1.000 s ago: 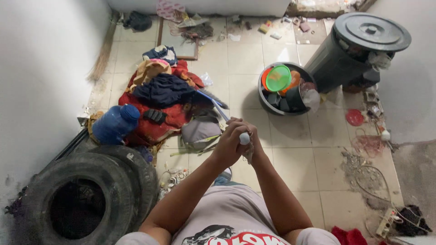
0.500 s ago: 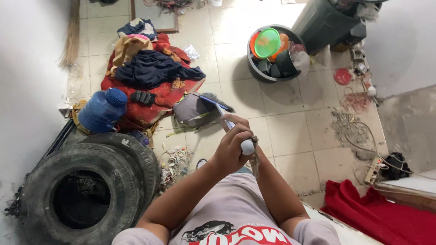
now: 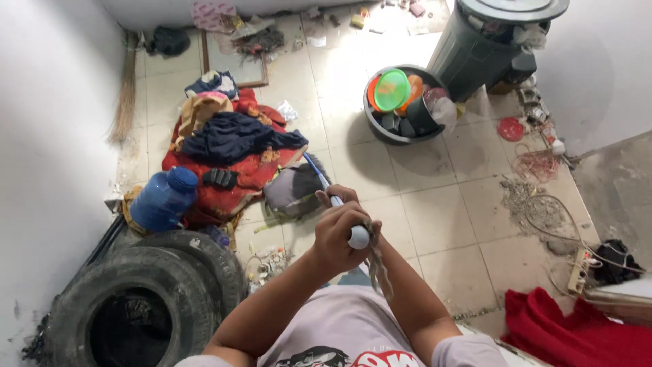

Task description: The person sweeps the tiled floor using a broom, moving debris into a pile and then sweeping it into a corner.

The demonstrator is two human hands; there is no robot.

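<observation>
1. The view has swung since half a second ago: the gray bin point(image 3: 485, 47) and the tub of dishes point(image 3: 402, 103) show more fully now.
2. Far left sit the black tires point(image 3: 146, 299) and a blue jug point(image 3: 163, 198).
3. A pile of clothes point(image 3: 231, 153) lies on the floor.
4. The left hand point(image 3: 337, 234) is wrapped tight around a white-tipped stick point(image 3: 339, 207).
5. The right hand point(image 3: 363, 228) hides behind it; I cannot tell its grip.

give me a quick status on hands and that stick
Both hands, left hand and right hand, clasped on white-capped stick. Stick angled toward grey bag. Nothing blocking.
</observation>
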